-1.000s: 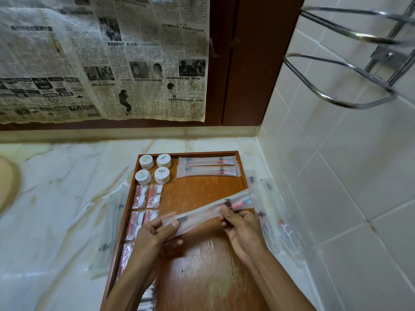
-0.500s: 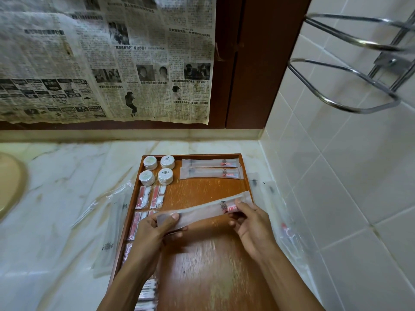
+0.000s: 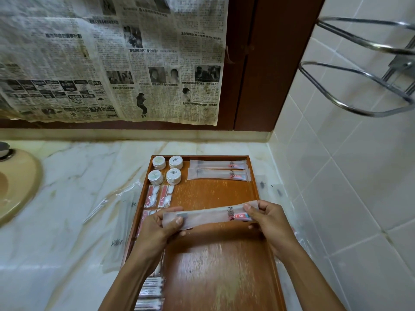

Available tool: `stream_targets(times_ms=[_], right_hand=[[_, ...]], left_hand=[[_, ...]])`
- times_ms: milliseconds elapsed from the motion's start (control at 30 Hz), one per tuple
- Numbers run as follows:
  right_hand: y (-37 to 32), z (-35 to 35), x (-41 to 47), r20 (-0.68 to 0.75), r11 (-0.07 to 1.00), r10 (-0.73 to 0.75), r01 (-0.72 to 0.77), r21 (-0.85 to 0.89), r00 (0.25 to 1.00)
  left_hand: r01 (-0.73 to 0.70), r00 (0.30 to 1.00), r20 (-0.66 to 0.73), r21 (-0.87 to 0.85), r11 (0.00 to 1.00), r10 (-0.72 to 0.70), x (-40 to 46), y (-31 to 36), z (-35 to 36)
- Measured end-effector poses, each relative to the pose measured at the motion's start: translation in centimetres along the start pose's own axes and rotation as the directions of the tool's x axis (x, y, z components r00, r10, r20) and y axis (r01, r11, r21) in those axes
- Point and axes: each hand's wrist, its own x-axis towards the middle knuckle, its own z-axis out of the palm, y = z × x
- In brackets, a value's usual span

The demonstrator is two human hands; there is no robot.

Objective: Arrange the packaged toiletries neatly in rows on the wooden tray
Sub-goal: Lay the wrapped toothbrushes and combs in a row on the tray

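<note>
The fingers (image 3: 179,219) of the left hand (image 3: 157,230) pinch the left end of a long frosted sachet (image 3: 208,216); the thumb lies on top and the other digits curl beneath. The fingers (image 3: 248,208) of the right hand (image 3: 272,223) pinch the opposite end, just beside the sachet's printed emblem and its red-and-blue label. The sachet spans the gap between both hands, nearly level, with the right end slightly higher. It is held above the bare middle of the wooden tray (image 3: 224,265).

Beyond the fingers, at the far right of the tray, two matching sachets (image 3: 217,170) lie side by side in a row, touching each other. Left of them, four round white containers (image 3: 167,170) stand in a two-by-two block. Directly ahead of the left fingers, two small red-and-white packets (image 3: 158,196) lie parallel; more packets continue toward the person, partly hidden by the left hand. Near the left forearm, a stack of slim packets (image 3: 150,292) lies at the tray's near left edge; blur hides its detail.

The tray rests on a marble desk (image 3: 67,221). Left of the tray, clear packaged items (image 3: 119,223) lie loose on the desk. Right of the tray, further clear packages (image 3: 276,191) lie against the tiled wall (image 3: 348,198).
</note>
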Motion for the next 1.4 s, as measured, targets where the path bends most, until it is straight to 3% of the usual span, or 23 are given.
stream_targets(times_ms=[167, 400, 500, 600, 700, 800, 900, 1033, 1233, 1400], right_hand=[[0.5, 0.0, 0.1, -0.04, 0.99, -0.051, 0.045, -0.131, 0.998], [1.1, 0.1, -0.3, -0.043, 0.996, 0.046, -0.049, -0.076, 0.998], [1.1, 0.2, -0.8, -0.034, 0.996, 0.011, -0.014, -0.088, 0.999], [0.8, 0.4, -1.4, -0.067, 0.993, -0.104, 0.099, -0.071, 0.992], [0.4, 0.7, -1.7, -0.051, 0.971, -0.216, 0.21, -0.111, 0.975], [0.4, 1.0, -1.9, 0.072, 0.95, -0.241, 0.25, -0.187, 0.968], [0.7, 1.0, -2.2, 0.206, 0.931, -0.2, 0.251, -0.266, 0.958], [1.1, 0.9, -2.8, 0.341, 0.915, -0.121, 0.239, -0.327, 0.932], [1.3, 1.5, -3.7, 0.463, 0.972, -0.011, 0.119, -0.204, 0.886], [1.7, 2.0, -4.0, 0.506, 0.924, 0.047, 0.155, -0.349, 0.861]], left_hand=[[-0.003, 1.0, 0.026, 0.024, 1.0, 0.002, -0.1, -0.1, -0.1], [-0.107, 0.993, 0.067, 0.177, 0.978, 0.096, -0.2, 0.2, 0.1], [-0.142, 0.989, 0.052, 0.173, 0.975, 0.135, -0.3, 0.5, 0.1], [-0.014, 1.0, -0.006, -0.172, 0.985, 0.014, -0.4, 0.7, 0.7], [0.138, 0.985, -0.016, -0.522, 0.842, -0.171, -0.2, 0.2, 1.7], [0.169, 0.966, -0.028, -0.685, 0.708, -0.258, 0.0, -0.3, 2.3], [0.148, 0.961, -0.055, -0.724, 0.674, -0.27, 0.1, -0.4, 2.6], [0.093, 0.969, -0.095, -0.72, 0.687, -0.23, 0.2, -0.3, 2.7], [0.036, 0.958, -0.201, -0.623, 0.781, -0.205, 0.2, -0.6, 3.2], [0.017, 0.949, -0.265, -0.497, 0.868, -0.17, -0.1, -1.1, 3.7]])
